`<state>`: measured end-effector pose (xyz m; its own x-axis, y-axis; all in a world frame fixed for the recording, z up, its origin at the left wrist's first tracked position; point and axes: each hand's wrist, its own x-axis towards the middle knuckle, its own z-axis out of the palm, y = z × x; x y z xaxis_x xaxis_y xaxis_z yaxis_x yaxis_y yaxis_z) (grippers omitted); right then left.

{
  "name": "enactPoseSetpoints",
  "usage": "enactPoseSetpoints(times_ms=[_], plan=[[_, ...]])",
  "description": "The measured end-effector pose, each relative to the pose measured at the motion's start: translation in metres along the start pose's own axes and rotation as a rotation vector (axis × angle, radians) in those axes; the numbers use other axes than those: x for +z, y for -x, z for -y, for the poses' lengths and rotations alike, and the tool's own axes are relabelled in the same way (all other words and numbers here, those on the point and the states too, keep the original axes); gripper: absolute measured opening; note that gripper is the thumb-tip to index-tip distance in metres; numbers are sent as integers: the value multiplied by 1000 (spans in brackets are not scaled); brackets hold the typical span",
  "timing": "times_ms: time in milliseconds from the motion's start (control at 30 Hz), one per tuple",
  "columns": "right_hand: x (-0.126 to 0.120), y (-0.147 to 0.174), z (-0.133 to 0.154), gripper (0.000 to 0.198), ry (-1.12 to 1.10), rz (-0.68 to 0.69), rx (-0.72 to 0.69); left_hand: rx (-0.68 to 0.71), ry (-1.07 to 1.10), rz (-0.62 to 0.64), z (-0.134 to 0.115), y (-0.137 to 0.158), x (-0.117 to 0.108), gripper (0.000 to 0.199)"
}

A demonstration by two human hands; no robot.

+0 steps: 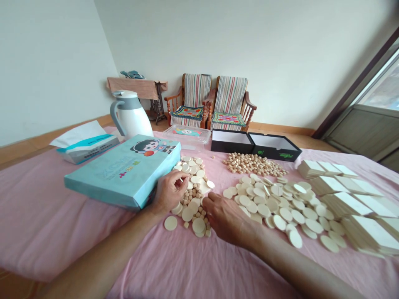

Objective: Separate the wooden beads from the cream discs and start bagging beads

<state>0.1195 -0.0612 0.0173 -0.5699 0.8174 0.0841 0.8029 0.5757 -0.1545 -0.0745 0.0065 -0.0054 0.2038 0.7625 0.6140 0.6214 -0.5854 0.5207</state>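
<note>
My left hand (171, 190) is over the left side of a mixed pile, its thumb and fingers curled together; anything in the pinch is too small to tell. My right hand (222, 214) reaches in from the other side with fingers bent down at the pile's edge, and its fingertips are partly hidden. Between the hands lie small wooden beads (193, 192) mixed with pale round wooden discs (187, 214). One disc (170, 223) rests apart on the pink cloth. Right of my right hand spreads a larger heap of wooden discs (285, 202).
A light-blue box (124, 166) flanks my left forearm, with a tissue pack (87, 143) and a white jug (134, 116) behind. Farther back are a clear plastic container (188, 135), black trays (232, 147) and a bead heap (252, 164). Stacked wooden rectangles (355, 199) stand right.
</note>
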Motion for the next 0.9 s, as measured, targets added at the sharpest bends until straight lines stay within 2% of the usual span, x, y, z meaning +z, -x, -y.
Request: enactPoseSetpoints(times_ms=[133, 233, 367, 500, 600, 667, 733, 833, 900], plan=[[1, 4, 3, 11, -50, -29, 19, -17, 5, 5, 1, 0, 1, 14], [-5, 1, -10, 10, -114, -69, 54, -20, 5, -1, 1, 0, 1, 14], [-21, -17, -57, 10, -55, -192, 203, -15, 8, -4, 0, -1, 0, 14], [-34, -36, -114, 6, 90, -207, 458, -11, 10, -9, 0, -1, 0, 14], [-36, -44, -131, 11, 149, -282, 594, 3, 15, -6, 1, 0, 0, 14], [-33, -46, -125, 12, 122, -310, 559, 6, 21, 1, 1, 0, 0, 14], [-28, -43, -106, 9, 32, -273, 424, 0, 22, 6, 0, -1, 0, 14], [-21, -33, -68, 9, -156, -126, 182, -7, 19, 0, 0, -1, 0, 14], [-19, -23, -44, 15, -267, -24, 27, -11, 23, -5, -1, -1, 0, 14]])
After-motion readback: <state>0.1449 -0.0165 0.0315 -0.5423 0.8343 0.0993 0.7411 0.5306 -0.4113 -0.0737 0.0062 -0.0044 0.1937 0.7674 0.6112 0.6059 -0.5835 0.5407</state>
